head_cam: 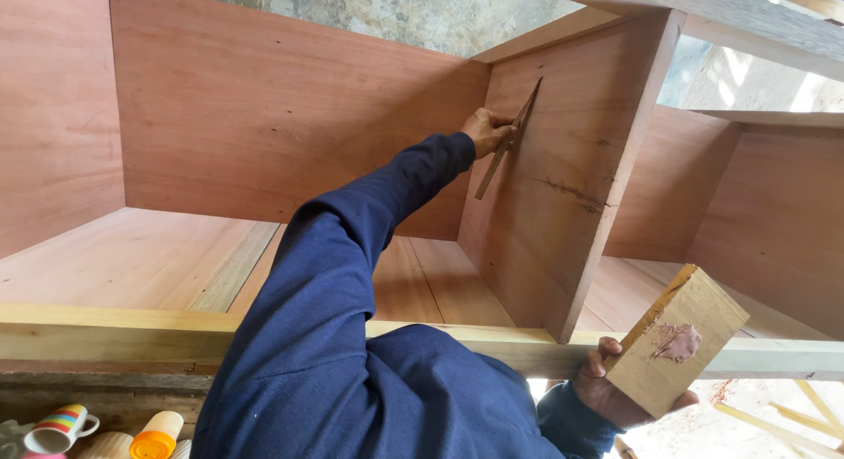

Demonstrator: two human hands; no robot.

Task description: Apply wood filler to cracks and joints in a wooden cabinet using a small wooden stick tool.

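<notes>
On the divider panel (563, 178), hand (486, 130) grips scraper (508, 141) (seemingly pressed flat).

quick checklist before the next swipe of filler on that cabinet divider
1. Blade flat against the divider panel: ok.
2. Left hand gripping the blade: ok.
3. Filler on the wooden block: ok, a small dab remains.
4. Right hand holding the block from beneath: ok.
5. Crack in the panel filled: not ok, dark line visible.
6. Filler on the blade edge: cannot tell.
</notes>
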